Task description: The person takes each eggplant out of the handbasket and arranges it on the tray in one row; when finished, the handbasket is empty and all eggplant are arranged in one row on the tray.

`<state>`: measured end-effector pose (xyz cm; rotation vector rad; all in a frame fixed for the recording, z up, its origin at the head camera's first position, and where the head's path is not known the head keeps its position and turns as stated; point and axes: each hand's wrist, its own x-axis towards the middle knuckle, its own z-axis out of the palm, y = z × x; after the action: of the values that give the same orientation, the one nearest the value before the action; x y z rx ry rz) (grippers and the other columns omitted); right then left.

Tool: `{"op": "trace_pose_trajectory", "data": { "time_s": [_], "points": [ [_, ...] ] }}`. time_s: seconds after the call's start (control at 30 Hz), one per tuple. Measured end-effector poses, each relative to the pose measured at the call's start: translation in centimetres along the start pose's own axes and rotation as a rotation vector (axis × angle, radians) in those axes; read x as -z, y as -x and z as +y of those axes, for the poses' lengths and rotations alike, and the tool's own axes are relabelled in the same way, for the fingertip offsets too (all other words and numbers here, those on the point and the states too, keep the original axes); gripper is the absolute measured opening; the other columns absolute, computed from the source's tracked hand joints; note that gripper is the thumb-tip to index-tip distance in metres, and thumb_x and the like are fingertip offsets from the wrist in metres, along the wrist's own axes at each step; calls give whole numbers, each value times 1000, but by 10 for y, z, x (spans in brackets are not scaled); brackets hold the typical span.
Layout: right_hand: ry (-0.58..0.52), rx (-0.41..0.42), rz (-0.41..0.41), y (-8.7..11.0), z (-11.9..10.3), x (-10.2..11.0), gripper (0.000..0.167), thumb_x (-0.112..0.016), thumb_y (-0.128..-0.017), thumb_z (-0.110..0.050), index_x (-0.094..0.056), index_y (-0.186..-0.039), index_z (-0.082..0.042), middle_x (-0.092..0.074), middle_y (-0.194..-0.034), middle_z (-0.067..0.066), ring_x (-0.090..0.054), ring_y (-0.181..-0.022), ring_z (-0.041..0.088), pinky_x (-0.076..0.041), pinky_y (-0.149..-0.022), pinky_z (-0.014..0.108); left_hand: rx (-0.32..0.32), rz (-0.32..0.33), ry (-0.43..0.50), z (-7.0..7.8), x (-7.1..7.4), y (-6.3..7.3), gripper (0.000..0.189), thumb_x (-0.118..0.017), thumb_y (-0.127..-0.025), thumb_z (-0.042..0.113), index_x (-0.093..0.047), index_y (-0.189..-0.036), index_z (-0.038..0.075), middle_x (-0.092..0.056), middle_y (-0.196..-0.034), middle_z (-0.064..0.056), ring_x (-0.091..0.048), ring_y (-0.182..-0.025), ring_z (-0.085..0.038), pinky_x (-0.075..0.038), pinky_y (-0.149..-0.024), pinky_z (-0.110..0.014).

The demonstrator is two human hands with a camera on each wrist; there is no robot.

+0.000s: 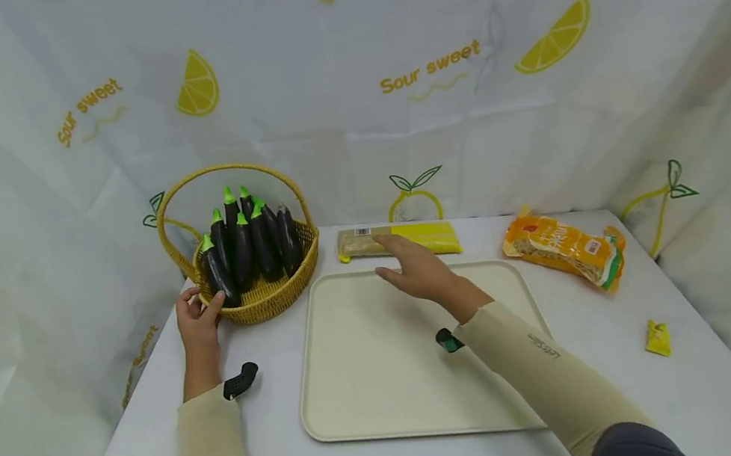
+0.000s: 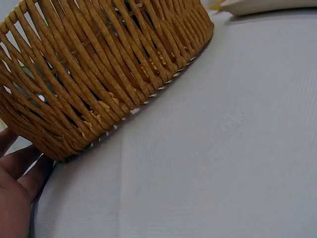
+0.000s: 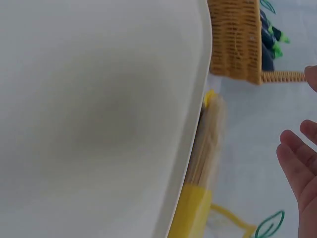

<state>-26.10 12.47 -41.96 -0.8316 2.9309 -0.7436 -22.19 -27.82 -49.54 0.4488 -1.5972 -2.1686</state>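
A wicker basket with a tall arched handle stands at the back left, holding several dark eggplants with green stems. My left hand grips its near left side, thumb at the rim and fingers against the outer wall. In the left wrist view those fingers lie at the low edge of the woven wall. My right hand hovers over the far part of a cream tray, fingers extended and thumb apart, with nothing in it.
Behind the tray lies a flat yellow and clear package. An orange food bag lies at the back right, and a small yellow packet nearer the right edge. A white printed curtain hangs behind the table.
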Motion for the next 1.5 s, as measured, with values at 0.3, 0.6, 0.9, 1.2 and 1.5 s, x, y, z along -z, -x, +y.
{"op": "trace_pose_trajectory", "data": {
  "time_s": [0.3, 0.6, 0.9, 1.2, 1.5],
  "points": [
    [-63, 44, -37, -74, -49, -37, 59, -54, -100, -40, -37, -149, -14, -45, -146, 6, -50, -124, 22, -37, -104, 42, -14, -96, -225, -13, 1, 3, 49, -68, -93, 14, -34, -128, 21, -37, -149, -12, -44, -119, -19, -41, -93, -19],
    [17, 57, -114, -120, -90, -56, 63, -52, -100, -39, -28, -152, -14, -35, -152, 9, -40, -135, 25, -36, -106, 40, -84, -89, -316, -16, 7, 15, 49, -71, -90, 17, -36, -124, 17, -37, -145, -7, -42, -122, -21, -41, -95, -19],
    [86, -63, -120, -155, -109, -92, 75, -48, -102, -40, -4, -156, -12, -20, -156, 15, -60, -106, 21, -47, -91, 32, -97, -47, -348, -12, 24, 16, 43, -72, -89, 17, -40, -118, 21, -42, -137, -7, -45, -115, -19, -42, -83, -13],
    [-65, -102, 3, -158, -112, -94, 72, -53, -101, -24, -7, -155, -11, -23, -153, 16, -61, -77, 15, -49, -67, 25, -97, -58, -311, -14, 26, 14, 45, -72, -89, 15, -40, -120, 17, -42, -138, -7, -44, -121, -20, -42, -85, -14],
    [-213, 19, 85, -150, -117, -61, 76, -61, -97, -27, -13, -156, -15, -35, -152, 4, -40, -134, 18, -37, -104, 35, -85, -92, -314, -13, 18, 1, 45, -71, -90, 16, -38, -121, 17, -39, -143, -7, -42, -126, -21, -42, -88, -14]
  ]
}}
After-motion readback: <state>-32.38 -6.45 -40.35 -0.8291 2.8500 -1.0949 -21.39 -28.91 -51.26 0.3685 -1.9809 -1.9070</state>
